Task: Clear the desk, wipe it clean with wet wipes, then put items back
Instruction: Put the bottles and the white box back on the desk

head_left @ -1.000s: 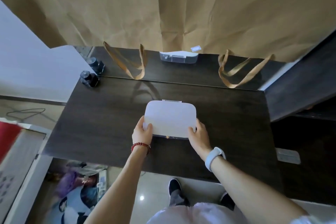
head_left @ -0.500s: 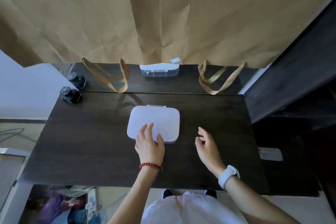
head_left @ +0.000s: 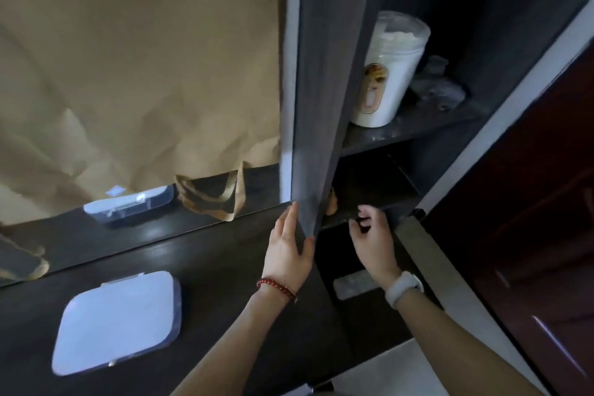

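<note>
White lidded box [head_left: 117, 321] now lying alone on the dark surface [head_left: 225, 270], released by both hands since a moment ago. View swung right to a cabinet beside the surface. Left hand [head_left: 287, 254] pressed flat, fingers straight, against the edge of the grey cabinet door [head_left: 324, 90]; right hand [head_left: 373, 235] loosely curled, holding nothing, reaching toward the lower shelf [head_left: 369, 199]. Probably fetching more items to put back.
</note>
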Available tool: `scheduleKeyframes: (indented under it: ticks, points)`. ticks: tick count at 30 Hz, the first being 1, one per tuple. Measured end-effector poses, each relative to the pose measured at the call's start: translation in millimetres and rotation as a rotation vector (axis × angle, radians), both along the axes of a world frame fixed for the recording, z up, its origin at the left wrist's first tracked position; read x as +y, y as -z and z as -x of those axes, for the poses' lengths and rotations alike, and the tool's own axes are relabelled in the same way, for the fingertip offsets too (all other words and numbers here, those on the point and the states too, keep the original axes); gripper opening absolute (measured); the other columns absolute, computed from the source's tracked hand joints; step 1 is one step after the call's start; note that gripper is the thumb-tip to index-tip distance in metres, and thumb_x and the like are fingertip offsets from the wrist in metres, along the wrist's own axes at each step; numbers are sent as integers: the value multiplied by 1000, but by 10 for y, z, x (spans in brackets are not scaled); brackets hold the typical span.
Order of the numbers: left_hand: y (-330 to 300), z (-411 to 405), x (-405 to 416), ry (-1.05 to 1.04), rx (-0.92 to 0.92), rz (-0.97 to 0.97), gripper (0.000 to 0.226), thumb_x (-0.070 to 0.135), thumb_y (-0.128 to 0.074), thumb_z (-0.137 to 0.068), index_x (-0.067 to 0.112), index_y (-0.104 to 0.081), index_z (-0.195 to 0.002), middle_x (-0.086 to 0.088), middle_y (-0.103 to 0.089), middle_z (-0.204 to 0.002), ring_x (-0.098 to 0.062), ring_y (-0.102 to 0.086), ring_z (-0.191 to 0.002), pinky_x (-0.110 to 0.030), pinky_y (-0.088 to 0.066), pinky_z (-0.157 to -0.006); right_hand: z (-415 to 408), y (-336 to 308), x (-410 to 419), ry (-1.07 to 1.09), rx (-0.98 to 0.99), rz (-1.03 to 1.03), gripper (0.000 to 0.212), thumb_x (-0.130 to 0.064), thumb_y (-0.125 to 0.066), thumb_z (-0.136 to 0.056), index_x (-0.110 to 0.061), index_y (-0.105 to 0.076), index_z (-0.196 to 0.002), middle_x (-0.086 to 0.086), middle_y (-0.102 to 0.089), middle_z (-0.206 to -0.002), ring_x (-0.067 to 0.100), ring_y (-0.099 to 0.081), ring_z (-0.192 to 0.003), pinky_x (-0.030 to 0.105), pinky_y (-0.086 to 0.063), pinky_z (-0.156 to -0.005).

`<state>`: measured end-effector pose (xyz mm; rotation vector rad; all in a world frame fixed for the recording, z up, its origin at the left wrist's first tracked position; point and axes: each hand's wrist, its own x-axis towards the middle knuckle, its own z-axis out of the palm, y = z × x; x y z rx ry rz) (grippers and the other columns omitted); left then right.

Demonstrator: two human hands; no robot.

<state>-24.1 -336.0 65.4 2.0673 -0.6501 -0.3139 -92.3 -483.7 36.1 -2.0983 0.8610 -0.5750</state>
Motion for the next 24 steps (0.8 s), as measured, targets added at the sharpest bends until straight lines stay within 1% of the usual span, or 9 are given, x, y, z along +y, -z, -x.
scheduleKeyframes:
  ticks: [4,7,10,14,16,18,19,21,24]
  points:
    - [-23,40,-229,60,-3,-21,66,11,-54,-86,20,-20,-142,-6,-37,-143,-20,-32,-133,-25,-27,-108,-383,45,-268,-204,138,44,60,-19,-64,-83,-9,-38,-135,16,-46,-128,31,-39,-120,40,-36,-100]
    - [-3,44,-242,21,2,-13,60,10,-55,-85,20,-30,-138,-5,-46,-136,-19,-42,-127,-37,-38,-106,-581,136,-286,-242,165,39,46,-16,-60,-83,-9,-47,-126,17,-47,-124,35,-40,-116,38,-34,-97]
    - [42,33,-193,-44,-25,-7,50,8,-56,-84,18,-43,-131,-3,-52,-124,-18,-51,-116,-36,-46,-97,-608,226,-275,-223,91,36,26,-11,-59,-83,-4,-56,-107,18,-52,-113,35,-45,-107,39,-38,-91]
    - [116,105,-244,-102,-114,-36,27,6,-55,-83,13,-58,-109,4,-52,-100,-22,-60,-94,-36,-53,-79,-486,265,-377,-180,-62,-45,28,-17,-64,-82,-1,-57,-103,16,-53,-104,30,-48,-103,38,-43,-85]
    - [134,191,-361,-60,-123,-46,23,12,-51,-83,14,-59,-105,2,-54,-96,-20,-61,-88,-35,-54,-75,-338,258,-457,-147,-132,-67,25,-18,-64,-83,-2,-56,-101,11,-54,-101,26,-50,-100,36,-46,-82]
    - [136,283,-550,15,-130,-54,30,18,-48,-82,14,-57,-109,-2,-54,-104,-19,-58,-95,-34,-52,-82,-162,268,-552,-114,-184,-105,25,-19,-65,-83,-7,-57,-104,4,-53,-102,21,-52,-100,32,-47,-82]
    - [140,320,-670,63,-137,-73,34,17,-49,-82,14,-54,-115,-4,-52,-113,-21,-53,-105,-34,-49,-90,-74,284,-606,-89,-197,-122,27,-18,-65,-83,-9,-57,-106,2,-53,-103,19,-53,-100,30,-47,-81]
    - [142,347,-950,144,-128,-163,47,16,-52,-84,14,-40,-130,-10,-35,-136,-26,-32,-126,-37,-33,-107,106,333,-722,-35,-197,-153,28,-17,-65,-83,-11,-56,-109,3,-56,-105,17,-55,-98,26,-47,-79]
    - [113,244,-1369,78,-151,-385,63,22,-51,-85,19,-20,-140,-12,-4,-152,-32,-7,-137,-46,-23,-110,377,413,-893,28,-177,-224,23,-14,-62,-85,-14,-54,-106,9,-58,-104,20,-58,-95,25,-46,-78]
